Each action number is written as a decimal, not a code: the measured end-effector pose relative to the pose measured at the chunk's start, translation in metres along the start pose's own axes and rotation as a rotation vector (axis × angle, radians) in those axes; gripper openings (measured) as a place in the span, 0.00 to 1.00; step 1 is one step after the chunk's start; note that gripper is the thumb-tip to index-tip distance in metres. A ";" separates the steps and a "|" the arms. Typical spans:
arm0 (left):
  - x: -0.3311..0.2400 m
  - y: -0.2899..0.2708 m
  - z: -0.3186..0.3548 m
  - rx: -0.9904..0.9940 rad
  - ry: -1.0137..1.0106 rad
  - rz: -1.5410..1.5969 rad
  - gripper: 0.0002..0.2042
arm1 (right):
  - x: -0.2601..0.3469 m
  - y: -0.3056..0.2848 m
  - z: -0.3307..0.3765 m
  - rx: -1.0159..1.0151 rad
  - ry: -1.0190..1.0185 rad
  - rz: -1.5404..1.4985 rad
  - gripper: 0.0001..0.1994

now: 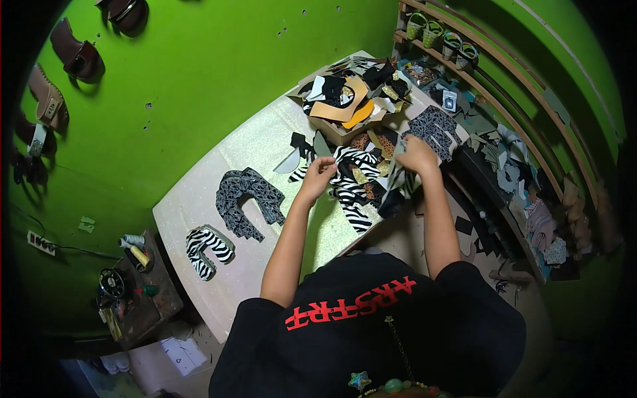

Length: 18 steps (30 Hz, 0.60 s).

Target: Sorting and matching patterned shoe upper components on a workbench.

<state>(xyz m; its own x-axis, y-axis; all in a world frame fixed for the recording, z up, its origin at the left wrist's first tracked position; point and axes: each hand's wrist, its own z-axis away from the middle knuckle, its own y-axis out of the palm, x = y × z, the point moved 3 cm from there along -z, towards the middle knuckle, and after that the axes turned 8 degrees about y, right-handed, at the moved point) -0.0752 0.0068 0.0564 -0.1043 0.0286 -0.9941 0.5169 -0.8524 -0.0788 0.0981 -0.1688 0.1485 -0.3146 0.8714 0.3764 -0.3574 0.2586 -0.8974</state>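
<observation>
My right hand (419, 156) is closed on a grey-green cut piece of material (399, 171) over the right side of a pile of scraps. My left hand (321, 175) is at the pile's left edge, fingers loosely curled and slightly apart, beside zebra-print pieces (354, 211); I see nothing held in it. Leopard-print and gold scraps lie among the zebra ones between my hands. Left of my forearm lies a stack of dark patterned U-shaped pieces (237, 192). Farther left is a smaller stack of zebra-print U-shaped pieces (204, 251).
A cardboard box (336, 131) heaped with offcuts stands at the back of the pale glittery table (199, 179). More dark patterned pieces (434, 129) lie right of my right hand. A wooden rack (488, 73) and heaped scraps line the right; a small stand with thread spools (138, 255) is at left.
</observation>
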 end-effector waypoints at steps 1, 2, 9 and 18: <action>0.003 -0.002 0.001 -0.001 0.002 0.000 0.16 | 0.004 0.010 -0.009 0.015 0.048 0.122 0.27; 0.007 -0.002 0.003 0.038 -0.016 -0.020 0.16 | 0.011 0.022 -0.019 0.026 0.036 0.108 0.28; 0.054 -0.003 0.007 0.084 -0.016 -0.191 0.20 | 0.030 0.129 -0.080 0.277 -0.076 -0.812 0.23; 0.080 0.002 -0.008 -0.250 0.154 -0.516 0.21 | 0.005 0.116 -0.072 0.414 0.078 -1.054 0.16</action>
<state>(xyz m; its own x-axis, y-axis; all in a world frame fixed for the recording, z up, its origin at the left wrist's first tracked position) -0.0761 0.0114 -0.0236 -0.2805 0.4984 -0.8203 0.6184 -0.5598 -0.5516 0.1182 -0.1043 0.0293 0.3659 0.3285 0.8708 -0.6794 0.7337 0.0087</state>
